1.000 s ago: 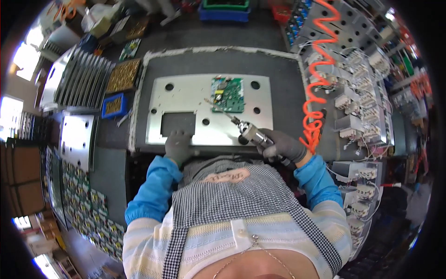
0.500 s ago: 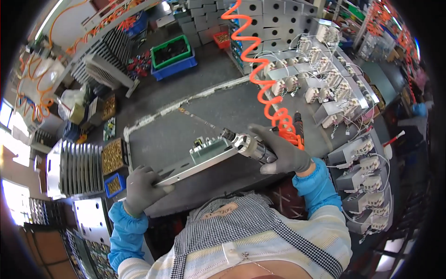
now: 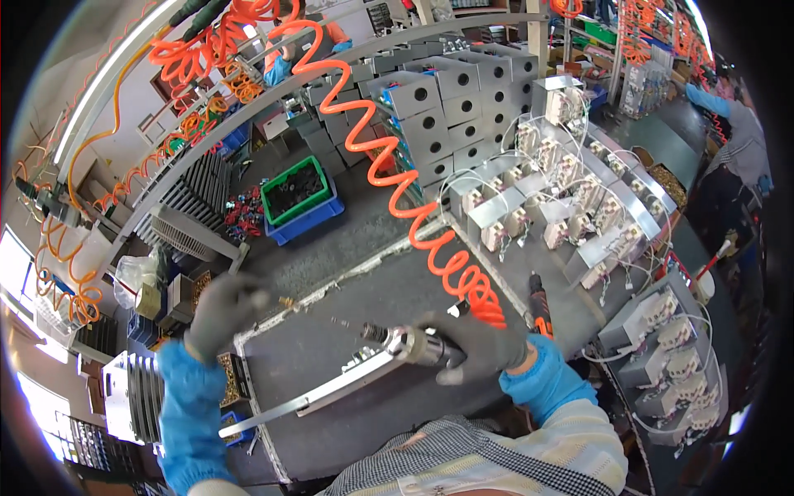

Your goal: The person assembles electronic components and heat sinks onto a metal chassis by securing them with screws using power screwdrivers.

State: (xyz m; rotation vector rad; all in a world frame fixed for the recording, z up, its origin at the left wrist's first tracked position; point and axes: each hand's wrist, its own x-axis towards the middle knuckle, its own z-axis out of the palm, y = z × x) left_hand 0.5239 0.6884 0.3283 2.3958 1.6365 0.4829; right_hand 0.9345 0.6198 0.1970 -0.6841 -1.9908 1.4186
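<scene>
My right hand (image 3: 484, 347), in a grey glove, is wrapped round a silver air screwdriver (image 3: 413, 344). Its long thin bit points left and ends in a brass-coloured tip. Below the tool lies a long metal panel (image 3: 331, 390), its near edge tilted up to the right. Part of a circuit board (image 3: 360, 360) shows behind that edge, mostly hidden by the tool. My left hand (image 3: 222, 312), also gloved, is raised off the panel, left of the bit's tip. Its fingers are drawn together and slightly blurred; anything between them is too small to make out.
An orange coiled hose (image 3: 397, 198) hangs over the bench. A black-and-orange screwdriver (image 3: 539, 304) lies at the right. Metal housings with wired white parts (image 3: 571, 182) stand far right. A green bin (image 3: 294, 192) sits in a blue one. A tray of brass-coloured screws (image 3: 227, 380) is at left.
My left hand has let go of the panel and moved up toward the bit's tip. The panel and screwdriver appear lower, and the whole view has shifted.
</scene>
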